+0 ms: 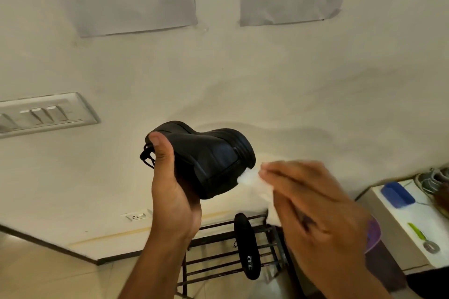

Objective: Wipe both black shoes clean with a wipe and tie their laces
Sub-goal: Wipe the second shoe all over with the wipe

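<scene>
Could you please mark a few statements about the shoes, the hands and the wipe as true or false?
1. The left hand holds a black shoe in the air. True.
2. The right hand is empty. False: it holds a white wipe at the shoe's heel.
3. The second shoe rests on the metal rack. True.
4. The held shoe is white. False: it is black.
5. A blue item lies on the floor. False: it lies on the white surface at the right.
</scene>
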